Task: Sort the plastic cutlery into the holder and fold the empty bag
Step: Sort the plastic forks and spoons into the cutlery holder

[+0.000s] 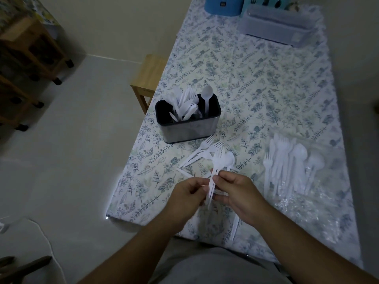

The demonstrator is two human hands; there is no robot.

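A metal cutlery holder (187, 131) with a black rim stands on the table, with several white forks in its left part and one spoon (206, 97) upright in its right part. My left hand (187, 198) and my right hand (239, 196) together pinch a small bunch of white plastic forks (217, 160) by the handles, tines pointing away. Loose forks (202, 152) lie between my hands and the holder. To the right a clear plastic bag (303, 181) lies flat with several white pieces of cutlery (287, 158) in it.
The table wears a leaf-patterned cloth (256, 78). A clear lidded box (279, 23) and a blue container (223, 5) stand at the far end. A wooden stool (148, 78) stands by the table's left edge, with a wooden trolley (26, 58) further left.
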